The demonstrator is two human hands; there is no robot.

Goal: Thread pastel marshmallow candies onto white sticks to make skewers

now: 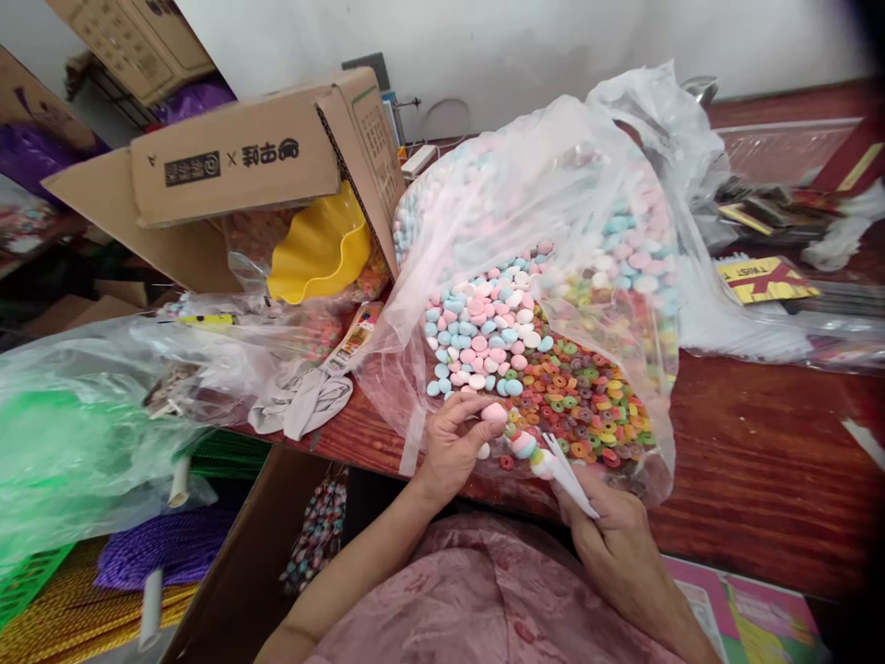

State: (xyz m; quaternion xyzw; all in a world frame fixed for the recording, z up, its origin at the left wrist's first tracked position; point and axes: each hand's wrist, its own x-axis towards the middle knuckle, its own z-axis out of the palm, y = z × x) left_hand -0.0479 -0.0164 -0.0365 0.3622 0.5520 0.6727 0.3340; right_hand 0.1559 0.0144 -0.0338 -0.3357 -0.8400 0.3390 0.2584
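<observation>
My left hand point(448, 447) pinches a pink rounded candy point(493, 414) between thumb and fingers, at the far end of a short row of strung candies point(526, 446). The row mixes pink, white and blue rounded pieces with small coloured rings. At its near end, my right hand point(612, 521) is closed on several thin white strips point(571, 475); what runs through the candies is hidden. Just beyond both hands lie loose pink, blue and white candies point(477, 341) and a heap of colourful ring candies point(581, 397), in an opened clear plastic bag point(442, 249).
An open cardboard box point(235, 175) with a yellow wavy-edged bowl point(322, 247) stands at left. A grey cloth point(304, 398) lies on the red-brown table point(761, 461). Purple twisted cords point(166, 544) are at lower left. Yellow-labelled packaging point(766, 279) lies at right.
</observation>
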